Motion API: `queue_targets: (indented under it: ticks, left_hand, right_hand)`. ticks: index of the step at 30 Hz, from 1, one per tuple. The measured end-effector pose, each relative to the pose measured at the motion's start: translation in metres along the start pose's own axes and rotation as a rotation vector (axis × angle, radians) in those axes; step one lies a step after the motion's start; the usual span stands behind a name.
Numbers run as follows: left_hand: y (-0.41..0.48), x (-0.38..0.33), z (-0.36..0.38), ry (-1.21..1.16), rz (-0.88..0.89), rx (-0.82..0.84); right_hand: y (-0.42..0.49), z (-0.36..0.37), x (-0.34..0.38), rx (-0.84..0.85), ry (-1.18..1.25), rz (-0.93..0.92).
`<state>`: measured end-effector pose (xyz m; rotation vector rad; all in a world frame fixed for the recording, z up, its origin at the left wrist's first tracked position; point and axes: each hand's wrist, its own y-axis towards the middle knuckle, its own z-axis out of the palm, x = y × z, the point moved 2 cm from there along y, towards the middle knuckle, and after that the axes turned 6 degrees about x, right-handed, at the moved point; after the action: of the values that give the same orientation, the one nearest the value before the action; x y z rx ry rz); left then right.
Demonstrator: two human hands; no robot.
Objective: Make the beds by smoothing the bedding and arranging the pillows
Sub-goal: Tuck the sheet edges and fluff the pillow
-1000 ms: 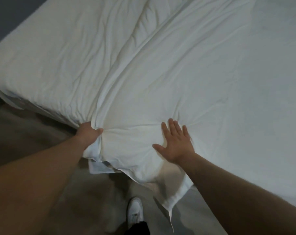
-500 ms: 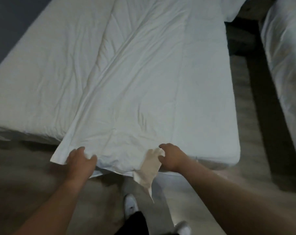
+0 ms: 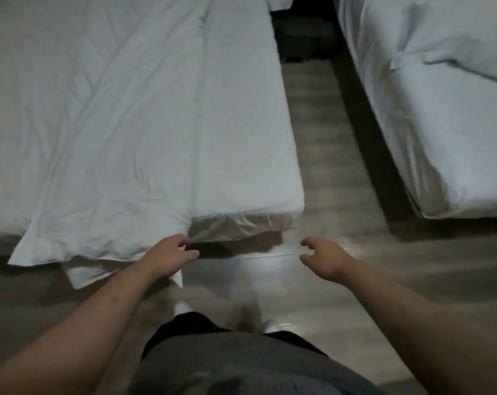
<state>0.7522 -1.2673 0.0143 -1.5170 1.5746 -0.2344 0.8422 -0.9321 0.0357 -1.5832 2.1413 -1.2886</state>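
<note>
- Both hands have let go of the duvet's near edge since the earlier frame; the right hand (image 3: 324, 256) now hovers over bare floor (image 3: 327, 155), fingers curled apart, empty.
- Left hand (image 3: 170, 252) sits loosely open at the duvet's (image 3: 99, 124) hanging corner, touching the cloth without clamping it.
- Soft, creased white duvet covers the left bed (image 3: 247, 138), its near hem drooping floorward.
- Second white bed (image 3: 446, 138) lies far right across a glossy wood-look aisle.
</note>
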Motion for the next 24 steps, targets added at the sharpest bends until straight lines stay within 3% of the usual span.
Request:
queue_targets:
  ticks: [5, 10, 24]
  left_hand:
    - [0.012, -0.068, 0.039, 0.051, 0.122, 0.128]
    - [0.043, -0.128, 0.057, 0.156, 0.161, 0.187]
    - [0.184, -0.242, 0.037, 0.226, 0.137, 0.322]
  right_hand:
    - [-0.037, -0.029, -0.093, -0.118, 0.09, 0.124]
    - [-0.042, -0.04, -0.151, -0.113, 0.176, 0.21]
    - [0.049, -0.17, -0.211, -0.04, 0.155, 0.302]
